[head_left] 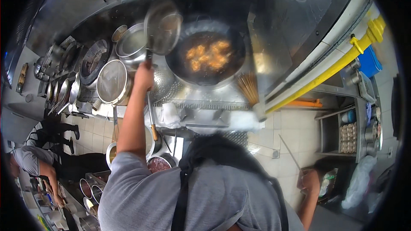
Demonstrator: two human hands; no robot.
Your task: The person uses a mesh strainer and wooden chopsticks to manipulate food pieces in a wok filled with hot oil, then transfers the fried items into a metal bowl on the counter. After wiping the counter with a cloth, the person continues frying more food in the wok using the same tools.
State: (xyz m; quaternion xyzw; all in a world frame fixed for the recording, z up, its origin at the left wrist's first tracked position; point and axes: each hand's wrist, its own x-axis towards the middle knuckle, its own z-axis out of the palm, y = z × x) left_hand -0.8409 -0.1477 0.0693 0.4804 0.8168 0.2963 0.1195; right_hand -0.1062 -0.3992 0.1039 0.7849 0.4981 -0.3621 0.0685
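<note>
My left hand is closed around the dark handle of a round metal pan, blurred, which is raised beside the wok. In the dark wok, several golden fried pieces sit in dark bubbling oil. Down at the right, away from the stove, my right hand is closed on a long thin rod; what its far end belongs to cannot be made out. Below my left hand lies a perforated skimmer, next to a round mesh strainer.
A bamboo brush stands right of the wok, by a yellow pipe. Metal pots crowd the stove's left. A pot with reddish contents is close to my body. Another person works at lower left. Egg trays fill a right shelf.
</note>
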